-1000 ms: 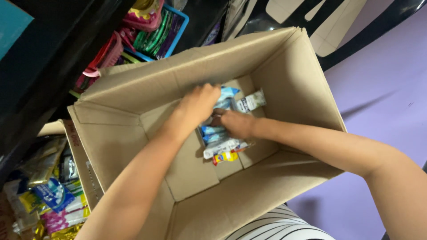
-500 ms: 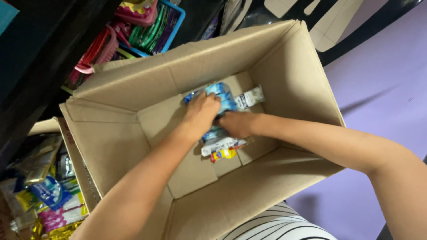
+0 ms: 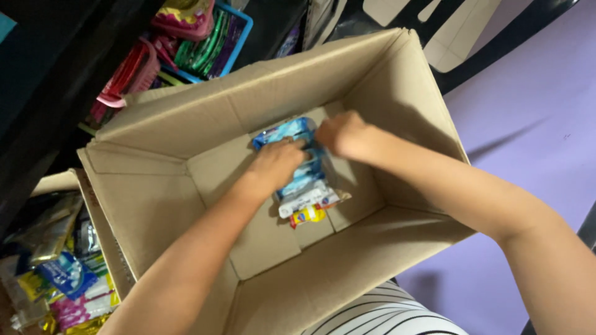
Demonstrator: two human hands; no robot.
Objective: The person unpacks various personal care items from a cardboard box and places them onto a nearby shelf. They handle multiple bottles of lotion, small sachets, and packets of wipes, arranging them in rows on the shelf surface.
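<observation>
A large open cardboard box [image 3: 186,115] fills the view. On its bottom lies a stack of blue packets [image 3: 282,132], with a white packet [image 3: 308,201] and a small yellow and red packet [image 3: 307,216] at its near end. My left hand [image 3: 276,162] lies on the blue packets, fingers curled over them. My right hand [image 3: 341,133] is curled at the far right end of the stack, by the box's back corner. What lies under its fingers is hidden.
A blue basket [image 3: 242,25] and a pink basket [image 3: 127,74] with colourful goods stand behind the box on a dark shelf. A second box [image 3: 93,205] with mixed packets sits at the left. Purple floor [image 3: 534,124] lies to the right. Striped cloth [image 3: 385,316] shows at the bottom.
My right hand has moved from the middle of the stack up to the far corner, covering the white and green sachet seen there before. My left hand slid back onto the blue packets.
</observation>
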